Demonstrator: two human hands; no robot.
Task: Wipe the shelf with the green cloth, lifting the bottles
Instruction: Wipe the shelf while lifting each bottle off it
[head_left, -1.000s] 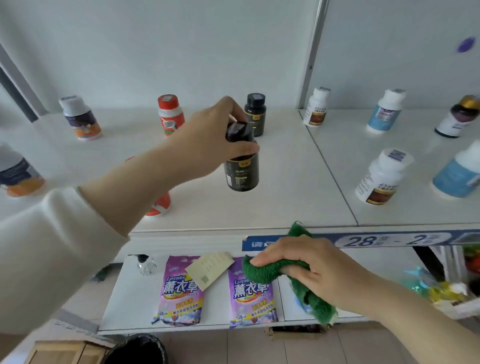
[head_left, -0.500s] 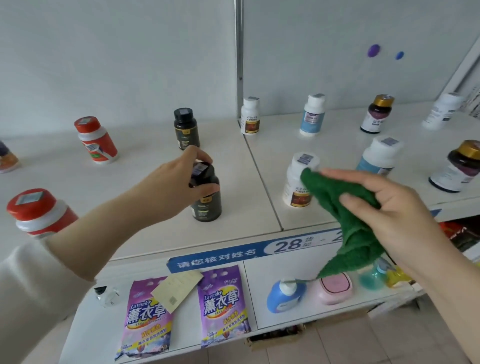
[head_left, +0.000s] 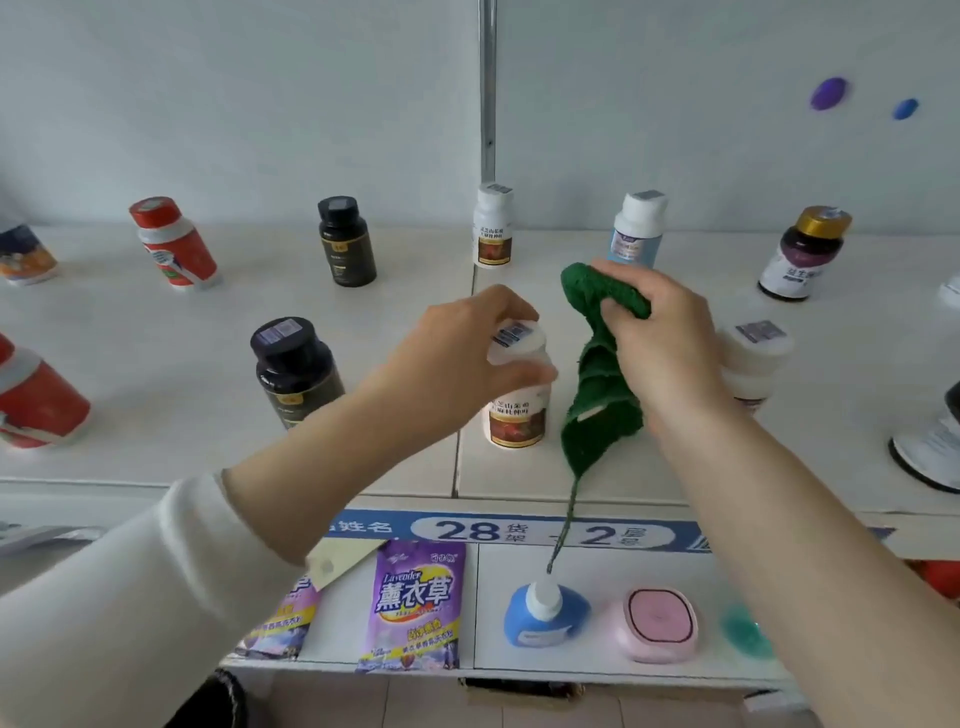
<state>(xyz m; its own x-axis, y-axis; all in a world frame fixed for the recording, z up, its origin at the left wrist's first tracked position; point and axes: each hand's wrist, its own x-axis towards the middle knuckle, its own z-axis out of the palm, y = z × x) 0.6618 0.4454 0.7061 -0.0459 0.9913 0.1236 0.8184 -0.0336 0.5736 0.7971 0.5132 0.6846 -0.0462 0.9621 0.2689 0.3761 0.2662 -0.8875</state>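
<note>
Pale wall (head_left: 260, 104) and white shelving fill the view, and nearest the camera a lower shelf (head_left: 649, 569) carries purple lavender pouches (head_left: 415, 603), a blue bottle (head_left: 545, 613) and a pink case (head_left: 657, 623). Above these runs a blue label strip (head_left: 483, 530), and past it lies the shelf (head_left: 171, 374) to be wiped, a smooth white board. Over its front part the left hand (head_left: 457, 358) grips the white bottle (head_left: 514, 421) from above, fingers (head_left: 493, 304) and thumb curled round the cap and shoulder; whether the base has left the board I cannot tell. Just to the right, the right hand (head_left: 670, 343) is closed on the green cloth (head_left: 597, 395), which is bunched in the fist at the top and hangs limp below, a loose thread trailing down past the shelf edge. The bottle looks like light, stiff plastic with a smooth, rather slippery skin, so a hold round the cap, or lower on the labelled body, should lift it straight up. The cloth is soft and shapeless; it would likely wipe better spread flat under the palm than wadded, and the thread could snag. A black bottle (head_left: 296, 374) stands left of the left hand, another white one (head_left: 753, 358) is half hidden behind the right hand, and farther back a row of bottles (head_left: 492, 226) stands spaced along the wall.
</note>
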